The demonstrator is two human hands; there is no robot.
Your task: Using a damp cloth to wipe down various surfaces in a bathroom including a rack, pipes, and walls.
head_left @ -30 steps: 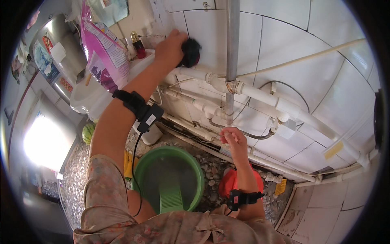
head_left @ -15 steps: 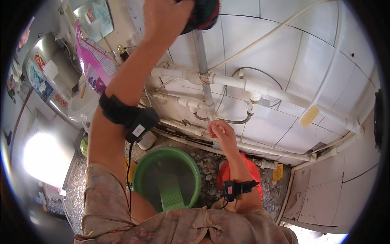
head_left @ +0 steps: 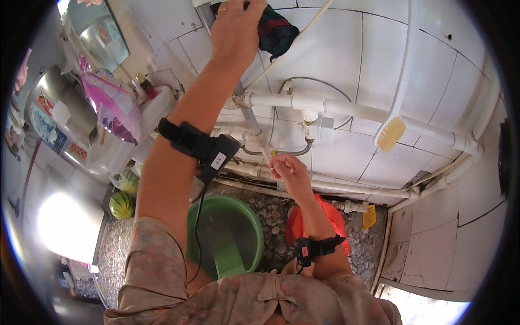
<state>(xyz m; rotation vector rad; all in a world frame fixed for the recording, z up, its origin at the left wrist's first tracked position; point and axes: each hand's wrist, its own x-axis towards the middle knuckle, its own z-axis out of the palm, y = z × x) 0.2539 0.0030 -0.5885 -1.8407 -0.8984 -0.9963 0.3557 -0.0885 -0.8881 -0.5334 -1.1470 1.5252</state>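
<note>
At the top of the view my left hand [head_left: 235, 32] is raised, its bent fingers closed on a dark cloth [head_left: 277, 33] with a dark red band. The cloth hangs out to the right of the hand, beside the upper part of a grey upright pipe [head_left: 251, 117]; the fingertips are partly cut off by the frame edge. Lower down, my right hand [head_left: 291, 172] has its fingers curled together at the pipe's lower end, next to a small yellow bit [head_left: 273, 154]. What those fingers hold, if anything, is hidden. A strapped black device sits on each forearm.
White pipes [head_left: 374, 111] run along the tiled wall, with a long-handled brush [head_left: 392, 134] hanging there. Below stand a green basin [head_left: 259, 235] of water with a green washboard [head_left: 229, 262] and a red plastic bag [head_left: 330, 214]. A sink [head_left: 157, 108], pink bag [head_left: 111, 92] and watermelon [head_left: 122, 206] are left.
The view has shifted, so wall pipes and brush sit further left. My left hand still holds the dark cloth, which now spreads to the right. My right hand stays by the pipe's lower end.
</note>
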